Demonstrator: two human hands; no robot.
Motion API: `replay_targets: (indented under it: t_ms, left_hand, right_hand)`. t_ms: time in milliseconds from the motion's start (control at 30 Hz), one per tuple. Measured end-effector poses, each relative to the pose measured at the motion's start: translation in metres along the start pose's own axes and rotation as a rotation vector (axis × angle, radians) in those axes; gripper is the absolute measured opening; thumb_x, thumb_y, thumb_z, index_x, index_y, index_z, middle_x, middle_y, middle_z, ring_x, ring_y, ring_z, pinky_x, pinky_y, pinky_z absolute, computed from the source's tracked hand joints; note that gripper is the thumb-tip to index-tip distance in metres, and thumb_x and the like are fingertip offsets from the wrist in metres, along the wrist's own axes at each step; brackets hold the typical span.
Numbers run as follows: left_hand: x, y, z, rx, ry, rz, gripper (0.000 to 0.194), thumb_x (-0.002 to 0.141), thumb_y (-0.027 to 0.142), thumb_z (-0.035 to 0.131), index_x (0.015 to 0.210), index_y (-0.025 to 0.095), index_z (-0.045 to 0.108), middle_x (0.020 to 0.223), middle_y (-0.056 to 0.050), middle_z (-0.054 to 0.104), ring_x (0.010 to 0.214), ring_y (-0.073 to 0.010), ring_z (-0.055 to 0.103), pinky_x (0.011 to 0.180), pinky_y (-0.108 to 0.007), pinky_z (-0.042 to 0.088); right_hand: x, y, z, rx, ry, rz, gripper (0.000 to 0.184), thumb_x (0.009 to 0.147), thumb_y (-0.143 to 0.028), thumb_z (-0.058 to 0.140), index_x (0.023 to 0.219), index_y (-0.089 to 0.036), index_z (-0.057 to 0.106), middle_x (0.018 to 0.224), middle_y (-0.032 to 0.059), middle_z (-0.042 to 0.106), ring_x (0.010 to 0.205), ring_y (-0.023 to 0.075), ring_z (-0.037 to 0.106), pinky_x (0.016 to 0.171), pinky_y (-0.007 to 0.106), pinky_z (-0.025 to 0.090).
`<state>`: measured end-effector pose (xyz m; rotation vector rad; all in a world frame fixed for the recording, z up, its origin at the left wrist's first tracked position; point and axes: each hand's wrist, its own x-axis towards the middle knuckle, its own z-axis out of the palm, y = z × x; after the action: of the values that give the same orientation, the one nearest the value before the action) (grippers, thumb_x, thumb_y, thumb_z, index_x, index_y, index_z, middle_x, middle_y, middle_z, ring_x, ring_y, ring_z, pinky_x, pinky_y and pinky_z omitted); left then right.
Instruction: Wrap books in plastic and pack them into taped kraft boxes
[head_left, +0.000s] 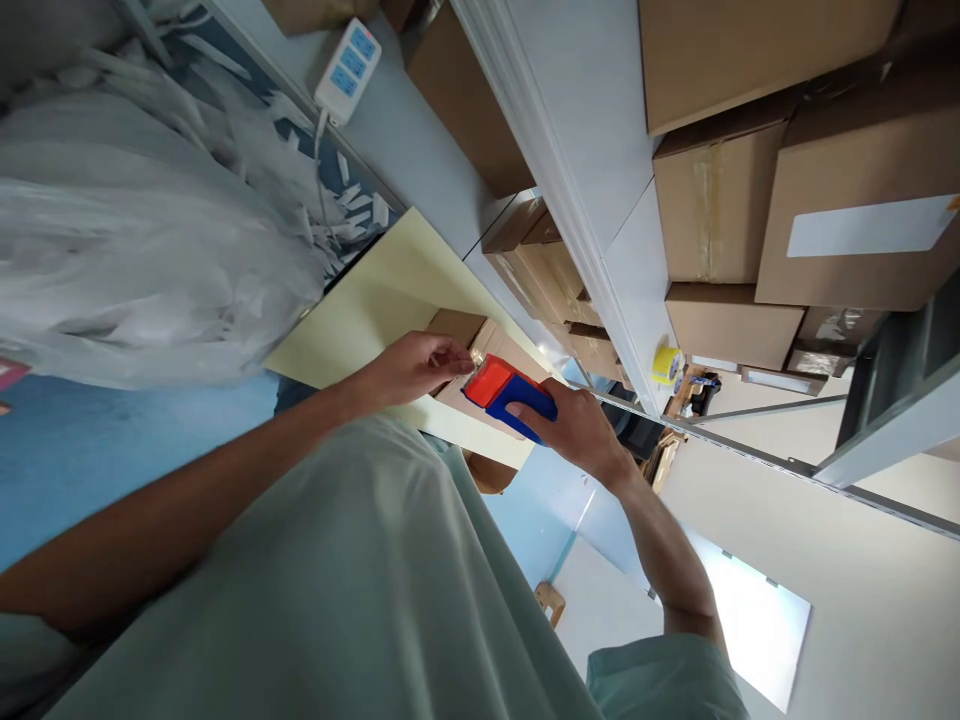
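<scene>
My right hand [574, 425] is wrapped around a tape dispenser [517, 397] with a blue body and a red front part. The dispenser is over a brown cardboard box [459, 325] that lies on a pale yellow board [375, 300]; I cannot tell whether they touch. At the red end, my left hand [412, 368] has its fingers bent and its fingertips pinched together, next to a shiny bit of clear tape [477, 356]. The dispenser and my right hand cover part of the box.
Several cardboard boxes [720, 210] stand on the grey shelf [570, 130] to the right. A white power strip [347, 72] lies at the upper left, above a big translucent plastic bag [150, 240]. Yellow tape rolls [666, 366] sit on the shelf.
</scene>
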<state>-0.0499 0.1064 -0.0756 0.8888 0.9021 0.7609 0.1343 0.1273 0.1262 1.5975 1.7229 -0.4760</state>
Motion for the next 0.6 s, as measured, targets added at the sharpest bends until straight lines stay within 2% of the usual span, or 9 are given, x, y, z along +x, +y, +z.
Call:
replay_targets:
  t_ms: [100,200,267,333,433,600]
  left_hand:
    - [0.005,-0.016,-0.005,-0.027,0.002,-0.054,0.042,0.084,0.063,0.079,0.09,0.022,0.082,0.082,-0.003,0.079,0.076,-0.021,0.072,0.069,-0.03,0.055]
    - [0.014,-0.035,-0.023,0.005,0.132,-0.071,0.041,0.081,0.061,0.081,0.091,0.021,0.085,0.086,-0.004,0.081,0.086,-0.0232,0.074,0.074,-0.029,0.057]
    - [0.021,-0.051,-0.039,0.042,0.199,-0.126,0.04,0.078,0.059,0.084,0.089,0.02,0.085,0.082,-0.004,0.08,0.085,-0.0233,0.073,0.072,-0.028,0.055]
    - [0.029,-0.069,-0.048,0.051,0.162,-0.176,0.038,0.077,0.057,0.085,0.088,0.02,0.086,0.079,-0.004,0.079,0.082,-0.0228,0.073,0.07,-0.027,0.055]
    - [0.041,-0.093,-0.045,0.033,0.147,-0.191,0.037,0.075,0.056,0.086,0.086,0.021,0.086,0.074,-0.003,0.078,0.08,-0.0229,0.073,0.069,-0.028,0.054]
    - [0.057,-0.119,-0.023,-0.028,0.205,-0.2,0.036,0.073,0.057,0.087,0.077,0.021,0.083,0.078,-0.006,0.08,0.086,-0.0254,0.076,0.074,-0.029,0.055]
  right_hand:
    - [-0.001,-0.003,-0.014,-0.006,-0.071,0.018,0.057,0.104,-0.08,0.058,0.098,-0.024,0.07,0.09,0.0066,0.081,0.086,0.0242,0.077,0.07,0.029,0.046]
    - [-0.008,0.012,-0.031,-0.02,-0.115,0.041,0.06,0.104,-0.081,0.056,0.088,-0.024,0.069,0.081,0.0047,0.077,0.076,0.0221,0.072,0.065,0.03,0.04]
    - [-0.013,0.024,-0.041,0.011,-0.134,0.062,0.063,0.103,-0.082,0.055,0.084,-0.024,0.068,0.078,0.0034,0.074,0.072,0.0206,0.069,0.063,0.03,0.039]
    - [-0.015,0.03,-0.047,0.046,-0.132,0.076,0.065,0.1,-0.084,0.055,0.079,-0.023,0.067,0.076,0.0027,0.073,0.07,0.0196,0.066,0.063,0.03,0.039]
    - [-0.01,0.023,-0.049,0.047,-0.097,0.103,0.066,0.098,-0.084,0.058,0.074,-0.024,0.064,0.071,0.002,0.07,0.066,0.019,0.064,0.062,0.031,0.037]
    - [0.006,-0.002,-0.045,0.024,-0.052,0.097,0.066,0.099,-0.084,0.057,0.07,-0.024,0.059,0.065,0.0019,0.066,0.061,0.0185,0.061,0.06,0.031,0.035]
